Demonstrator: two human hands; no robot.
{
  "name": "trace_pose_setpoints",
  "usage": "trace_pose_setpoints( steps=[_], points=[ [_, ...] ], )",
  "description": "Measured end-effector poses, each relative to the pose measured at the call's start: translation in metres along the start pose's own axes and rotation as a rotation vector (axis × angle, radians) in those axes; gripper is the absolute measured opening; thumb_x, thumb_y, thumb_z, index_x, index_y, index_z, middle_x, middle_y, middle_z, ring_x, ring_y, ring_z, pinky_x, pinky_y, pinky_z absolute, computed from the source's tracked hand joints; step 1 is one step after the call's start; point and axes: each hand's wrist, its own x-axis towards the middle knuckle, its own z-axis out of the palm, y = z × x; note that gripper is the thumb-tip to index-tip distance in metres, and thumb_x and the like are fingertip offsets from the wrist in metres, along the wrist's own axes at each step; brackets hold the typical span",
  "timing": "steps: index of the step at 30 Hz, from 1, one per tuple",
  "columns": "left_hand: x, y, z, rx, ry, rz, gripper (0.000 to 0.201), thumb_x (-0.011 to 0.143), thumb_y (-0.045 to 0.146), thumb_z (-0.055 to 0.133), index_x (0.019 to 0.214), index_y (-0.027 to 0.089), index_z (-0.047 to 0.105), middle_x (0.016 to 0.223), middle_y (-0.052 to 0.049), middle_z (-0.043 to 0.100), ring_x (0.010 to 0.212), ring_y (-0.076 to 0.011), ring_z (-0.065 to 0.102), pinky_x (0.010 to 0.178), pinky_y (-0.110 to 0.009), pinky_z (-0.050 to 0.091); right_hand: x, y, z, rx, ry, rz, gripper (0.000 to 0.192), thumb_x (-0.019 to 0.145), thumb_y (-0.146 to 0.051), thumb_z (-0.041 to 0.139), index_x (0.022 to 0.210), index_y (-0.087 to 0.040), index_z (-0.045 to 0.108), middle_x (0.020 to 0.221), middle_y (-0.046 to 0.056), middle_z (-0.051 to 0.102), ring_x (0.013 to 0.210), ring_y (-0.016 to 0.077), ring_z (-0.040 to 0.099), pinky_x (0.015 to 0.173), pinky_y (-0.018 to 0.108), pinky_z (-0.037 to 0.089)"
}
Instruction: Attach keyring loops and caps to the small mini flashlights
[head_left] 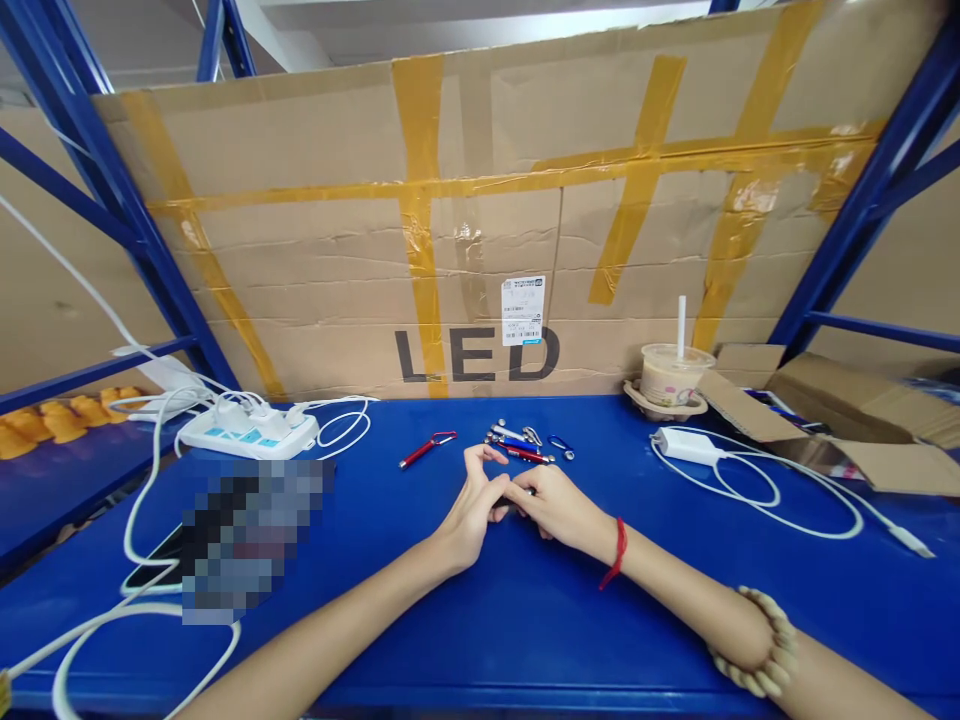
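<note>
My left hand (pixel 469 515) and my right hand (pixel 566 505) meet over the middle of the blue table. Both are closed at the fingertips around a small black object (pixel 505 500), mostly covered by the fingers, so its kind does not show. Just beyond my hands lies a small pile of keychain flashlights: a red one (pixel 525 453), a blue one (pixel 517 443) and a silver one (pixel 508 431). A dark blue carabiner clip (pixel 559 443) rests at the pile's right. Apart from the pile, to the left, lies another red keychain flashlight (pixel 418 456) with a red carabiner.
On the left are a white power strip (pixel 251 432), looping cables and a phone-like item (pixel 154 565) beside a blurred patch. To the right stand a drink cup (pixel 675 375) with a straw, a white charger (pixel 688 447) and an open carton (pixel 847 420). Large cardboard (pixel 337 270) backs the table.
</note>
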Motion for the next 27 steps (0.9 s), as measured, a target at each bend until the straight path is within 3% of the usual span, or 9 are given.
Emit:
trace_pose_setpoints(
  steps=[7,11,16,20,23,27],
  points=[
    [0.001,-0.006,-0.004,0.054,0.006,0.056,0.027,0.087,0.039,0.032,0.105,0.019,0.025,0.078,0.001,0.04,0.065,-0.0108,0.045,0.062,-0.026,0.035,0.0,-0.001,0.001,0.09,-0.023,-0.001,0.046,0.083,-0.051,0.045,0.069,-0.012,0.063,0.065,0.003,0.062,0.034,0.0077,0.047,0.029,0.017,0.031],
    [0.002,-0.007,-0.006,0.194,0.009,0.109,0.031,0.087,0.039,0.032,0.109,0.018,0.026,0.075,0.001,0.039,0.07,-0.0138,0.044,0.069,-0.029,0.036,0.003,0.003,0.0,0.118,0.029,-0.016,0.039,0.082,-0.047,0.049,0.071,-0.012,0.063,0.052,-0.002,0.053,0.033,0.0067,0.04,0.032,0.018,0.029],
    [0.006,0.001,-0.006,0.231,0.118,0.062,0.027,0.088,0.038,0.03,0.105,0.018,0.03,0.082,-0.002,0.042,0.079,-0.0155,0.046,0.079,-0.031,0.037,0.009,0.008,-0.002,0.112,0.12,-0.119,0.043,0.082,-0.047,0.048,0.066,-0.011,0.066,0.059,0.002,0.057,0.051,0.0101,0.046,0.048,0.02,0.034],
    [0.011,0.007,-0.009,0.345,0.22,0.085,0.021,0.089,0.035,0.028,0.088,0.018,0.041,0.086,-0.003,0.047,0.082,-0.0152,0.047,0.079,-0.029,0.036,0.011,0.009,-0.003,0.087,0.168,-0.096,0.05,0.082,-0.053,0.046,0.064,-0.011,0.064,0.054,0.002,0.054,0.048,0.01,0.043,0.046,0.021,0.032],
    [0.014,0.007,-0.013,0.427,0.175,0.111,0.023,0.087,0.034,0.033,0.077,0.017,0.045,0.076,-0.001,0.051,0.075,-0.0138,0.048,0.072,-0.025,0.036,0.01,0.009,-0.003,0.092,0.205,-0.077,0.05,0.081,-0.056,0.045,0.065,-0.012,0.063,0.048,-0.001,0.047,0.042,0.0083,0.036,0.04,0.021,0.027],
    [0.015,0.003,-0.016,0.278,0.073,0.107,0.019,0.084,0.033,0.04,0.08,0.015,0.048,0.07,0.001,0.051,0.067,-0.011,0.049,0.064,-0.022,0.037,0.009,0.01,-0.003,0.14,0.175,-0.083,0.048,0.083,-0.055,0.044,0.07,-0.013,0.063,0.044,-0.003,0.038,0.037,0.007,0.029,0.036,0.021,0.023]
  ],
)
